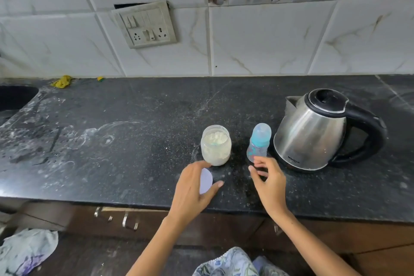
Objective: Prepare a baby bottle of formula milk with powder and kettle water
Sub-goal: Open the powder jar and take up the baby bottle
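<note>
Now left hand (192,188) gripping pale lid (206,180) beside open powder jar (215,145), right hand (267,182) empty near bottle (258,142)

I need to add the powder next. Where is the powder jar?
The powder jar stands open on the counter, centre of the head view, just left of the baby bottle and beyond the left hand.

One view only, from a camera worn on the person's head. It looks forward and steeply down across a dark counter (112,141) toward the tiled wall (257,40) behind it. The wide lens bends the counter edge and tile lines. It sits close, at arm's reach, with both forearms entering from the bottom edge and cupboard fronts (336,237) below.
</note>
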### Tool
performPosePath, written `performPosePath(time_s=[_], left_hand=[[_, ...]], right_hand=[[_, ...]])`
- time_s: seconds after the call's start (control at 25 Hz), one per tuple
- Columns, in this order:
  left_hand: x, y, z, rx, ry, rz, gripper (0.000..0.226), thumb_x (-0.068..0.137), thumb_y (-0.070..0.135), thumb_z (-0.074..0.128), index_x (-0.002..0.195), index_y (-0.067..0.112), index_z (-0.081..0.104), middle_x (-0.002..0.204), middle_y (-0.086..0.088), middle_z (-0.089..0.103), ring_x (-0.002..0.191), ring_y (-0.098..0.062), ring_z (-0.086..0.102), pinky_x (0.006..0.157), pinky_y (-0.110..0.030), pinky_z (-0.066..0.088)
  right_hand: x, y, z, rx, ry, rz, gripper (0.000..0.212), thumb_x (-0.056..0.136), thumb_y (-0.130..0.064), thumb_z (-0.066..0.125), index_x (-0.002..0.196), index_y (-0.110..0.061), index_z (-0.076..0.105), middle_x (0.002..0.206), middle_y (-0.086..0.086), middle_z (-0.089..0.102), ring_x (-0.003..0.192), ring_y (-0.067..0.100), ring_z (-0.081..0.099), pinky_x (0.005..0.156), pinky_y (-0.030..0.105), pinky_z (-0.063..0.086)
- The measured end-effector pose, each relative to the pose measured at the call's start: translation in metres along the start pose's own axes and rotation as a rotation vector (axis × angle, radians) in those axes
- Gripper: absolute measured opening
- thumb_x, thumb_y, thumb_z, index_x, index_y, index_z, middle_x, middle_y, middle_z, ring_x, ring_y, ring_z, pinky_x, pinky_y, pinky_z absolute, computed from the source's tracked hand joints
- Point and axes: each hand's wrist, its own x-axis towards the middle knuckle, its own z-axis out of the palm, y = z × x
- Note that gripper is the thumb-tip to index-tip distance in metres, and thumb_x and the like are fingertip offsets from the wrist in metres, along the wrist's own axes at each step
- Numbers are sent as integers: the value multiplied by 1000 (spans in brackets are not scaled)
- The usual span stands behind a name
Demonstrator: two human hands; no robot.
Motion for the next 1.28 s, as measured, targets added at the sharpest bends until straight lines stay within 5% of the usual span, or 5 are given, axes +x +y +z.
performPosePath(time_s=[0.36,0.48,0.68,0.96,1.28], left_hand=[[105,71,66,-429,-210,-140,84,87,21,63,149,13,7,154,2,21,139,-4,22,114,-20,22],[124,64,75,-387,-305,-100,82,82,2,63,148,19,17,130,7,48,111,8,44,88,2,33],[135,53,80,-420,-319,-26,64,75,5,73,126,32,45,114,9,62,101,4,58,80,-5,41],[124,77,84,-89,25,-204,48,65,38,79,103,30,52,83,15,65,74,-8,61,58,-21,43],[143,53,67,-235,-384,62,63,69,17,77,123,34,49,109,9,63,96,-9,59,82,-26,49]], right_hand=[[31,9,3,30,19,202,74,80,-15,79,141,0,40,144,9,50,133,18,47,111,35,40],[45,10,1,132,-69,199,63,80,-6,78,135,-10,47,131,-2,59,118,-2,55,97,14,44],[63,27,-8,127,-235,238,53,78,-7,76,120,-28,51,121,2,63,112,8,60,99,35,52],[49,22,9,78,-40,178,51,71,-44,71,116,-23,59,112,-9,64,100,5,64,84,26,54],[57,30,10,15,1,192,52,52,-53,79,92,-24,62,90,-11,64,83,11,65,69,39,58]])
